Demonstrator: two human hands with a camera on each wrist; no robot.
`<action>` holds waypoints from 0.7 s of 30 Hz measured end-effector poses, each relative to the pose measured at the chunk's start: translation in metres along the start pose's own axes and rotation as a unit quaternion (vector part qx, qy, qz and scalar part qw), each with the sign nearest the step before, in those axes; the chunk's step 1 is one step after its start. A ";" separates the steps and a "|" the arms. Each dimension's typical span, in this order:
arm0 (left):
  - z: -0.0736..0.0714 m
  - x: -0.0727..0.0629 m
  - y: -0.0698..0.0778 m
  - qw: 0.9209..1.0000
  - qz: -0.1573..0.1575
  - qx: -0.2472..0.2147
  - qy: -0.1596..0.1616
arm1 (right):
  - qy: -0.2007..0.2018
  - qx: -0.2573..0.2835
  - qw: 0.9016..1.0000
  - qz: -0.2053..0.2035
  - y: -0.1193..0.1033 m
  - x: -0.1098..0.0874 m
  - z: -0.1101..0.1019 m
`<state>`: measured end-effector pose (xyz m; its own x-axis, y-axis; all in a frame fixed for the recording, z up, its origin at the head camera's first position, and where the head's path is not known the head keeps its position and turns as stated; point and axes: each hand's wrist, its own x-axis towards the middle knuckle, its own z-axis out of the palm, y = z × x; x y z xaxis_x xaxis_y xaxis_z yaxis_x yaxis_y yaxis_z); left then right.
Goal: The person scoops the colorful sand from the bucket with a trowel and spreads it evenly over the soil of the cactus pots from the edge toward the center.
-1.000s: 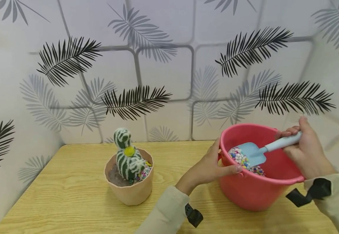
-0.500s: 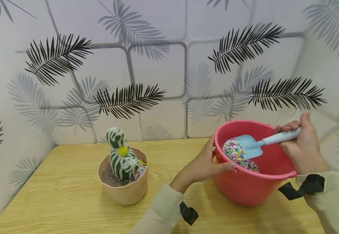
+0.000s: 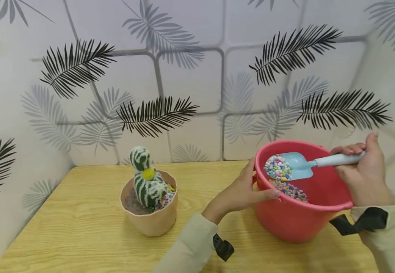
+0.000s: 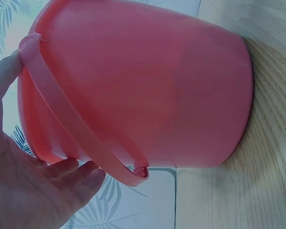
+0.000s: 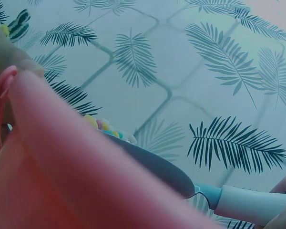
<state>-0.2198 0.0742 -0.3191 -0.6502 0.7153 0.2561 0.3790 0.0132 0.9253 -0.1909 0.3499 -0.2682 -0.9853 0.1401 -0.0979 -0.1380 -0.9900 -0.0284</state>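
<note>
A red bucket [image 3: 294, 223] stands tilted on the table, with colourful pebbles [image 3: 290, 190] inside it. My left hand [image 3: 240, 191] holds its near-left rim, thumb along the outside and fingers at the far side. In the left wrist view, the bucket's handle [image 4: 76, 119] hangs down against the wall beside that hand. My right hand [image 3: 366, 172] grips the white handle of a light-blue hand trowel [image 3: 298, 163]. A heap of pastel pebbles [image 3: 278, 167] lies on the trowel's blade, above those in the bucket. The right wrist view shows the blade's dark underside behind the blurred rim.
To the left stands a peach flowerpot [image 3: 153, 223] holding a green-and-white knitted cactus [image 3: 146, 185] with a yellow flower, grey filling and some pebbles. A wall with leaf-patterned paper [image 3: 190, 87] rises behind the wooden table [image 3: 81, 227].
The trowel has risen out of the bucket's pebbles with a load on its blade, and the right hand has moved up slightly. My left hand stays on the rim.
</note>
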 end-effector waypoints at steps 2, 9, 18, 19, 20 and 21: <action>-0.001 0.000 0.000 1.000 -0.005 0.001 0.001 | 0.005 0.007 1.000 -0.003 0.002 -0.001 0.001; -0.001 -0.001 0.000 1.000 -0.006 0.013 0.012 | 0.009 0.012 1.000 -0.027 0.011 -0.006 0.010; 0.000 -0.009 0.000 0.997 -0.042 0.057 0.025 | 0.013 0.032 0.999 -0.029 0.016 -0.014 0.014; -0.001 -0.010 0.001 0.996 -0.054 0.064 0.028 | 0.014 0.031 0.999 -0.030 0.018 -0.014 0.014; -0.002 -0.012 0.001 0.995 -0.065 0.071 0.030 | 0.015 0.034 0.999 -0.026 0.019 -0.015 0.014; -0.003 -0.013 0.002 0.993 -0.076 0.080 0.032 | 0.014 0.037 0.999 -0.022 0.020 -0.015 0.014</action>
<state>-0.2126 0.0624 -0.3202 -0.7460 0.6514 0.1384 0.3693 0.2317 0.9000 -0.1806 0.3281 -0.2531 -0.9750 0.1830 -0.1257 -0.1894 -0.9810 0.0412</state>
